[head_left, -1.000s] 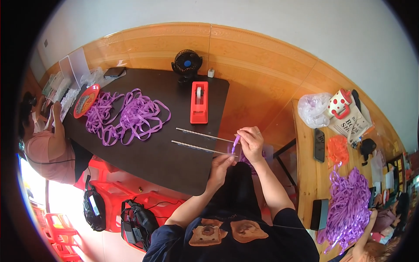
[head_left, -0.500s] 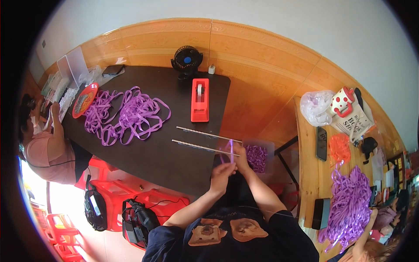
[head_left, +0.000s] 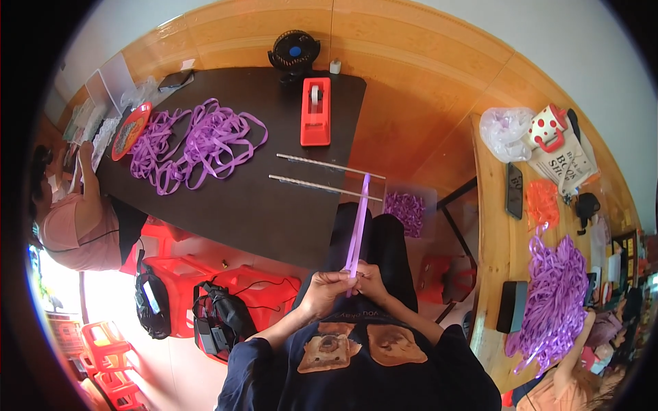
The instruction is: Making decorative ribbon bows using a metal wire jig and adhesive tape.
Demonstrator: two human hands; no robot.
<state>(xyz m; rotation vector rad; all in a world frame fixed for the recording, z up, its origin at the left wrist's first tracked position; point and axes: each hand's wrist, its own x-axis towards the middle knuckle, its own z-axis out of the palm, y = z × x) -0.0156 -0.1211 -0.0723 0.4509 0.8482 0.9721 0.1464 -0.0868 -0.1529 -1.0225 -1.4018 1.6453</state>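
Note:
A purple ribbon point(head_left: 359, 222) runs from the free ends of the two thin rods down to my lap, pulled straight. My left hand point(head_left: 325, 293) pinches its near end between thumb and fingers. Beside it, touching, my right hand point(head_left: 371, 281) is closed at the same end of the ribbon; its fingertips are partly hidden. The far rod point(head_left: 322, 163) and the near rod point(head_left: 315, 186) lie side by side on the dark table and stick out past its right edge. The ribbon goes around the far rod near its tip.
On the dark table point(head_left: 253, 219) are a purple ribbon heap point(head_left: 212, 147), a red tape dispenser point(head_left: 316, 113), a black fan point(head_left: 295, 51) and a red plate point(head_left: 131, 130). A clear bin point(head_left: 430, 222) holds purple pieces. A wooden table point(head_left: 488, 274) bears more ribbon point(head_left: 552, 301). Two other people sit nearby.
Both hands have drawn back from the rod tips to my lap, stretching the ribbon into a long straight length. The view has tilted, so the tables appear higher.

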